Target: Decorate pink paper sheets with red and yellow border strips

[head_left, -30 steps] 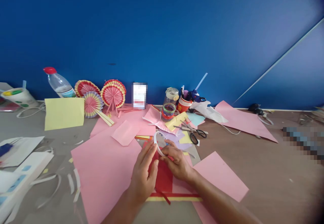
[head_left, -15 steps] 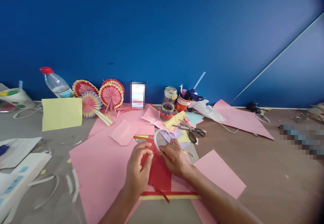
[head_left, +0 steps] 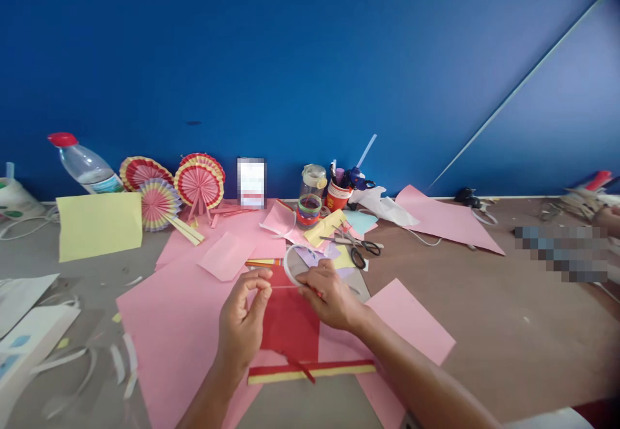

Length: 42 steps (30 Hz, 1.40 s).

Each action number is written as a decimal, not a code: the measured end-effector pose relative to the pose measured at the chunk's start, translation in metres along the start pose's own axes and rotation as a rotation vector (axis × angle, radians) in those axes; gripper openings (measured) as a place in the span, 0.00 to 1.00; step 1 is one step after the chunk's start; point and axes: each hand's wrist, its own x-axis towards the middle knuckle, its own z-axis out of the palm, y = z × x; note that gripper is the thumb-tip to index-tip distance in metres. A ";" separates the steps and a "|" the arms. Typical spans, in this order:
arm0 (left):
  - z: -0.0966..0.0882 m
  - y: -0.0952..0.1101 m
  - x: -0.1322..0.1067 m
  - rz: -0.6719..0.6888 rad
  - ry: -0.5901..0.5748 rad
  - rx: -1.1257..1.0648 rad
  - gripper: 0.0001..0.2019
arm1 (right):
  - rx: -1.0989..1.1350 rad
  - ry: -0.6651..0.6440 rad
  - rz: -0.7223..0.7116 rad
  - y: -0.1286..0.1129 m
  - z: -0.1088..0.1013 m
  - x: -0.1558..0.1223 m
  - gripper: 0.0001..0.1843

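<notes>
A white roll of tape (head_left: 287, 262) stands above a red sheet of paper (head_left: 290, 329), with my right hand (head_left: 329, 293) closed around its lower edge. A thin pale strip of tape (head_left: 285, 287) stretches from the roll to my left hand (head_left: 245, 316), whose thumb and fingers pinch its end. Below both hands, a folded red and yellow paper strip (head_left: 339, 369) lies across the near side of the red sheet. A small narrow red scrap (head_left: 303, 369) rests over that strip.
Pink paper (head_left: 174, 325) spreads under and around the hands. Black-handled scissors (head_left: 358, 258) lie beyond the roll, near a clear jar (head_left: 311, 196) and a red cup of tools (head_left: 339, 193). Pleated paper rosettes (head_left: 199, 183) and a tilted bottle (head_left: 87, 164) stand along the blue wall.
My hands have moved slightly apart, and a longer piece of tape shows between them. The view has swung to the right, bringing part of another person's hand in at the right edge.
</notes>
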 end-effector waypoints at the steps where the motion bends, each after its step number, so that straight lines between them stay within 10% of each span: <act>1: -0.001 0.000 0.001 -0.020 0.021 -0.014 0.06 | 0.001 -0.006 0.012 0.001 -0.002 0.000 0.09; 13: -0.010 0.002 0.013 -0.215 0.165 -0.134 0.11 | 0.048 -0.039 0.026 0.009 -0.016 -0.001 0.10; 42: -0.034 -0.010 0.027 -0.180 0.379 -0.224 0.11 | 0.018 0.016 0.162 0.031 -0.029 0.000 0.12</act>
